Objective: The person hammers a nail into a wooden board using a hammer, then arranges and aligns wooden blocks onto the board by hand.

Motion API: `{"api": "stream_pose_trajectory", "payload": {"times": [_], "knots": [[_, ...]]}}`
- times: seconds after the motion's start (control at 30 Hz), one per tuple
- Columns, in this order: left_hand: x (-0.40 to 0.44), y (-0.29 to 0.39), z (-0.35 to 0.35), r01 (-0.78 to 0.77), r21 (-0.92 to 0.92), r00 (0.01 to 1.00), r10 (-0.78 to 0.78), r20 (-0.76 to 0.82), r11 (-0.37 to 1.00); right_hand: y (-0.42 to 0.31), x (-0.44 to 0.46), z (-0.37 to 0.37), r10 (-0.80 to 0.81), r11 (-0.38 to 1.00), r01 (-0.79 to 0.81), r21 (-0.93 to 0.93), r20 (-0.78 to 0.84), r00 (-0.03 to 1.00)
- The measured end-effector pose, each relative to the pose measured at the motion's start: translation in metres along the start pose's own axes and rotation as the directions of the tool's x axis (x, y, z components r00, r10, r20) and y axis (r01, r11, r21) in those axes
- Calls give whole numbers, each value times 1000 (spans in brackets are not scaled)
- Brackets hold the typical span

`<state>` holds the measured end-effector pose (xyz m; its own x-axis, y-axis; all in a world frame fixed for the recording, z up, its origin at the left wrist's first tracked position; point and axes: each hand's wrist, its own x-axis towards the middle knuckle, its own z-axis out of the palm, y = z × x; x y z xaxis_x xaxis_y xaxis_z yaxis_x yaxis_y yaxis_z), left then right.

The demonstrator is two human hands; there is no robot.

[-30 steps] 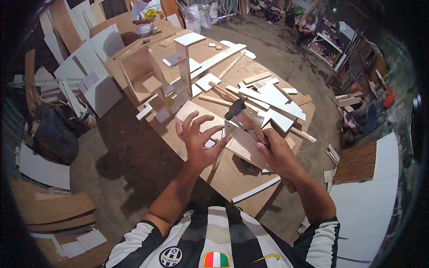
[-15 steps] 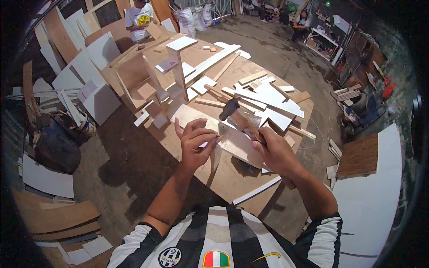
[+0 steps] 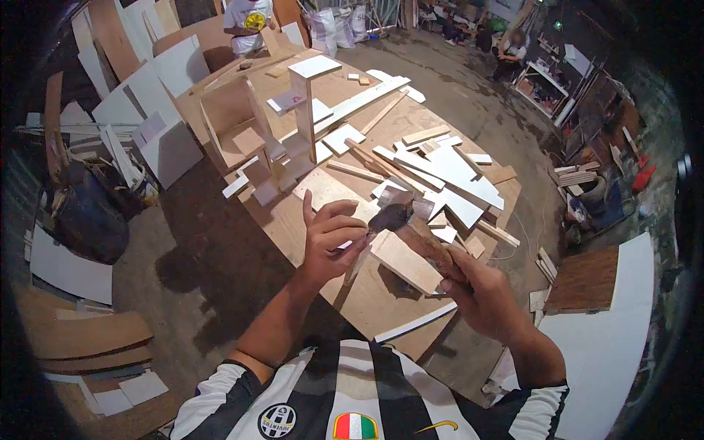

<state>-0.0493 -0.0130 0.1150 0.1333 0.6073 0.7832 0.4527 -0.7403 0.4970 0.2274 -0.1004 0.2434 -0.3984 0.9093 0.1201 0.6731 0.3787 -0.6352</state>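
My right hand (image 3: 477, 290) is wrapped round the wooden handle of a hammer (image 3: 422, 238). The hammer's dark head is beside the fingertips of my left hand (image 3: 331, 238), over a pale wooden board (image 3: 411, 265). Thumb and index finger of my left hand are pinched together, and whatever is between them is too small to name. The board lies slanting across the workbench (image 3: 352, 301), partly hidden by my left hand and the hammer.
Wooden strips and white offcuts (image 3: 458, 176) lie beyond the board. An open box-like wooden piece (image 3: 238, 132) and an upright panel (image 3: 304, 110) stand at the back left. A person (image 3: 248, 26) is at the far end; another person (image 3: 510, 55) sits farther off.
The hammer's head has come down beside my left fingertips, and my right hand has moved right and toward me. My left thumb and index finger have closed together since the earliest frame.
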Motion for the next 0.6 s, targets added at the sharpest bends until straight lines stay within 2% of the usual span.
{"api": "stream_pose_trajectory", "payload": {"times": [0.17, 0.23, 0.33, 0.37, 0.43, 0.47, 0.53, 0.6], "knots": [[1, -1, 1, -6, 2, 1000, 6, 3, 1000, 9, -1, 0, -97, 994, 97, -52, -4, 995], [1, -2, 1, -4, -1, 1000, 4, 3, 1000, 10, 1, 3, -182, 976, 174, -131, -55, 982], [3, -1, -1, -21, -17, 1000, 21, 21, 1000, 0, 3, -3, -93, 978, 96, -186, 27, 995], [3, -1, -2, -16, -19, 999, 16, 29, 1000, -1, 3, -3, -95, 978, 98, -185, 25, 995], [3, -1, -2, -6, -17, 999, 6, 35, 1000, 0, 1, -4, -126, 991, 120, -65, -97, 987], [3, -1, -1, -10, -22, 1000, 11, 24, 1000, 0, 1, -3, -128, 990, 123, -65, -93, 987], [1, -1, -2, -12, -27, 1000, 13, 16, 1000, 0, 0, -1, -170, 971, 161, -179, -34, 985], [3, -1, -4, -5, -16, 999, 6, 39, 1000, 0, 2, -4, -136, 979, 134, -152, -3, 991]]}}
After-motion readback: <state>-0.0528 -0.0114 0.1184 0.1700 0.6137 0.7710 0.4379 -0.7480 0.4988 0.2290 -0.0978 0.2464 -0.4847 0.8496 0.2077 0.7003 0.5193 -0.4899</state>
